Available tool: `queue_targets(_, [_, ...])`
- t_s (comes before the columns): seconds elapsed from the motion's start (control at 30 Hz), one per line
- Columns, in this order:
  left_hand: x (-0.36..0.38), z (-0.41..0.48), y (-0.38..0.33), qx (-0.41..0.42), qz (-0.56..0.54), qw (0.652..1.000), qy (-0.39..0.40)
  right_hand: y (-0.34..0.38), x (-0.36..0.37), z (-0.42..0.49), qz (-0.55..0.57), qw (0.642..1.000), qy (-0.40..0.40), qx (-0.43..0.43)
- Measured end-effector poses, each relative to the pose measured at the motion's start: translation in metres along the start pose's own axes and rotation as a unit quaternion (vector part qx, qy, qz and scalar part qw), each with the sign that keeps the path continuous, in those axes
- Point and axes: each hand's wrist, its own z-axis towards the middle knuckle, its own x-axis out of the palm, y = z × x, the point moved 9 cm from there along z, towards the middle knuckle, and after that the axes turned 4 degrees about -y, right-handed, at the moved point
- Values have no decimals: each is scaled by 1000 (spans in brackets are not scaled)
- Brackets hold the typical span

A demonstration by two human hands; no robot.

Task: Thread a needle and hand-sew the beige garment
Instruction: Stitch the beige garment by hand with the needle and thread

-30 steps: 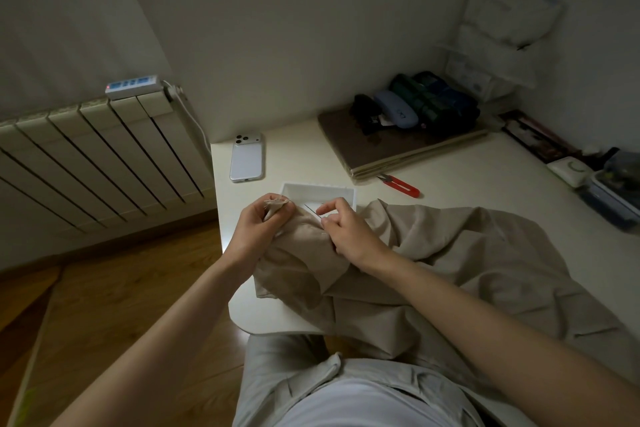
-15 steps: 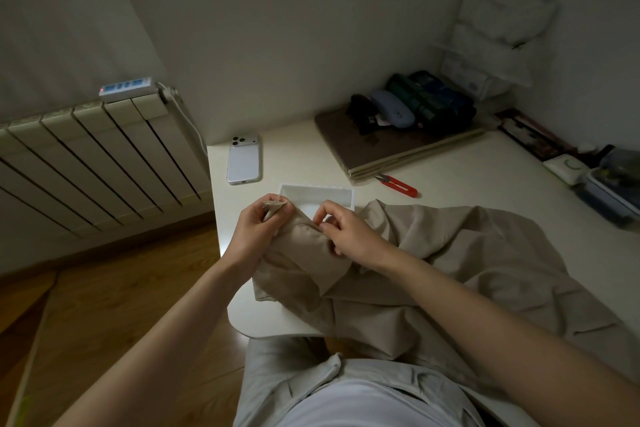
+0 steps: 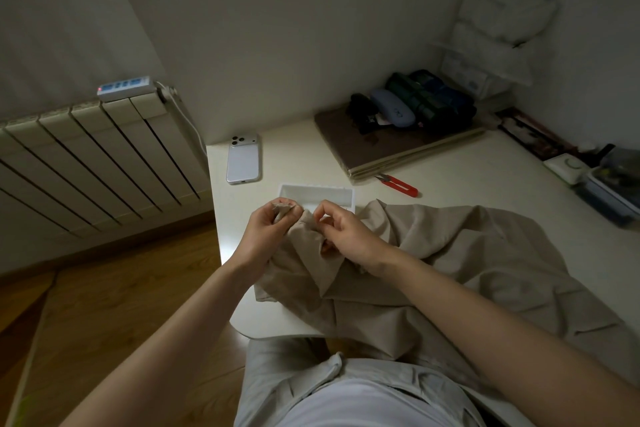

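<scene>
- So, nearest me the beige garment (image 3: 450,253) hangs off the table (image 3: 450,166) edge toward the lap, with most of it spread out to the right.
- Left hand (image 3: 265,234) has a bunched corner pinched between thumb and curled fingers, held up off the table.
- Right hand (image 3: 349,236) is curled too, thumb and forefinger nipped together on the fabric fold just beside the left. There's probably a needle in there, but it's too small to see.
- Looks like mid-stitch to me, threading done. The next move needs a steady pull-through while the left holds the fold taut.
- Behind the hands: white tray (image 3: 317,192), red snips (image 3: 398,184), phone (image 3: 243,159) face down.
- No readable writing anywhere. The blue case (image 3: 393,109) has a logo, but it's too blurry.
</scene>
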Motion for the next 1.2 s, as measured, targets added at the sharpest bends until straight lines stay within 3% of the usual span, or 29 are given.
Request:
queue_targets(0.2, [4,-1,-2,4,0,1000,2,5,5,-2,62,998,11,2])
queue_targets(0.4, [14,-8,12,-119,-57,988,83,5,6,-3,99,995,15,11])
queue_targets(0.63, [10,-6,13,-138,-45,983,108,-3,4,0,141,989,-6,41])
queue_targets(0.9, [10,-7,11,-137,-63,984,92,-17,-17,7,78,992,-77,57])
queue_targets(1.1, [8,-5,11,-130,-46,988,68,-2,-16,6,28,996,-79,29])
queue_targets(1.2, [2,-3,13,-138,-27,990,34,2,-28,7,-106,985,-137,-5])
